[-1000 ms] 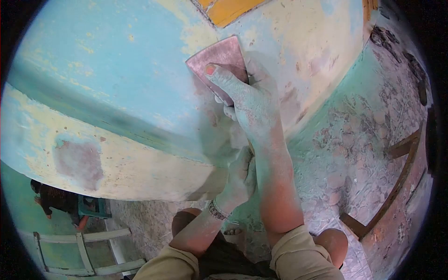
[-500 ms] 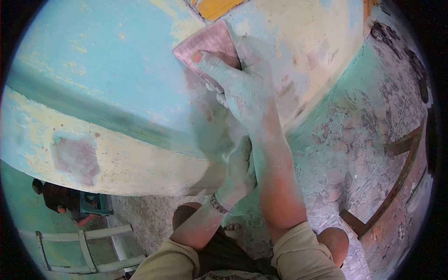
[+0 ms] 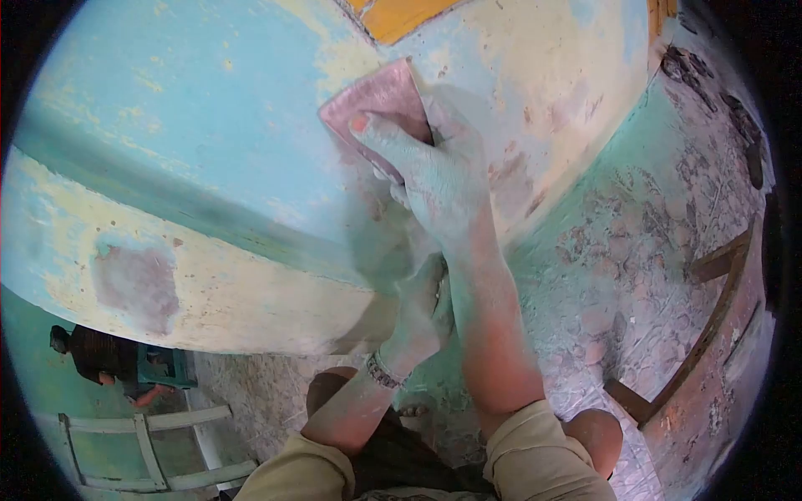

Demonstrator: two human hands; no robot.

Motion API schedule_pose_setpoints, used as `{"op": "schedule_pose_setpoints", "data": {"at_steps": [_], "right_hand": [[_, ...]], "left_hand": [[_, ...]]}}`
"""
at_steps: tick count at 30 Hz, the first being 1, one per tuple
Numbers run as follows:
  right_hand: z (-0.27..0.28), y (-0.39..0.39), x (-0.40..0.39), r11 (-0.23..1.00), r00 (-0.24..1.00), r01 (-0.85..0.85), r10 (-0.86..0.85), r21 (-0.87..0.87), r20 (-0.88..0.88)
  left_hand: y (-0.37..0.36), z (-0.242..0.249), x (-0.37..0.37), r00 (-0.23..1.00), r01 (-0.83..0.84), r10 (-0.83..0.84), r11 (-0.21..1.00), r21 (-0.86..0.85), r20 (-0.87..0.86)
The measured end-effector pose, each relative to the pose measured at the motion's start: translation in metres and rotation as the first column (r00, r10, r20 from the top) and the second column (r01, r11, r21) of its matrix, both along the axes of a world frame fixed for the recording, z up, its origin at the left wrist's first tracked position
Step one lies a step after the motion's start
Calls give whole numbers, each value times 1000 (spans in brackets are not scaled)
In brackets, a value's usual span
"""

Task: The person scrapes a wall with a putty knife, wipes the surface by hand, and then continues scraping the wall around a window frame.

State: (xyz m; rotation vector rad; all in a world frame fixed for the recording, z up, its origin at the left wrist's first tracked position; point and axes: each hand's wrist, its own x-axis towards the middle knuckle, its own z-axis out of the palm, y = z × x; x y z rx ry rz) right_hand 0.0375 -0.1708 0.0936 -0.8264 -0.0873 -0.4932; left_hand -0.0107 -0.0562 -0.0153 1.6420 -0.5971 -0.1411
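My right hand (image 3: pixel 443 175) grips a piece of pinkish, worn sandpaper (image 3: pixel 384 104), thumb on top and fingers curled around its far side. The sandpaper lies near the blue and cream painted surface of a boat hull (image 3: pixel 251 142), just below an orange patch (image 3: pixel 409 18). My left hand (image 3: pixel 422 311), with a patterned band (image 3: pixel 383 370) at the wrist, sits beside my right forearm. Its fingers are curled in and partly hidden, so whatever they may hold cannot be made out. Pale dust coats both hands.
A grey sanded patch (image 3: pixel 138 284) marks the hull's lower cream band. At lower left, another person (image 3: pixel 100 355) is near a green crate (image 3: pixel 171 367), above a pale wooden frame (image 3: pixel 142 451). A brown curved timber (image 3: pixel 702 334) stands at right on the rough, dusty floor (image 3: pixel 585 309).
My right hand and the sandpaper have moved slightly down, away from the orange patch. My left hand has shifted a little down too. The view has turned slightly.
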Motion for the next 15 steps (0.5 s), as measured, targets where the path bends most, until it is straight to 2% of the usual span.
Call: {"op": "schedule_pose_setpoints", "data": {"at_steps": [1,4,6,7,8,10,11,13,15], "right_hand": [[0,0,-2,999,1000,-29,28,28,11],[1,-1,-3,1000,998,-9,7,-24,-62],[1,2,-2,998,1000,-12,11,56,22],[1,2,-2,995,998,-17,11,96,63],[3,1,-2,998,997,3,-8,60,79],[8,-2,-3,999,994,38,-39,9,99],[5,-1,-4,999,998,29,-28,-16,56],[4,-3,-4,997,1000,19,-20,-73,-16],[3,0,-1,998,999,-22,19,58,48]], "left_hand": [[4,2,0,998,36,-39,998,59,46],[6,-2,-2,1000,8,-9,992,124,7],[3,-4,-5,996,2,-11,995,103,88],[3,-4,-4,999,17,-20,997,81,42],[2,-4,-3,1000,30,-30,998,59,-3],[8,0,-1,959,71,-69,997,-3,-275],[9,-3,-5,960,37,-35,999,3,-279],[5,-8,-10,974,-7,11,1000,19,-226],[-2,-5,-13,997,-37,40,998,44,-67]]}}
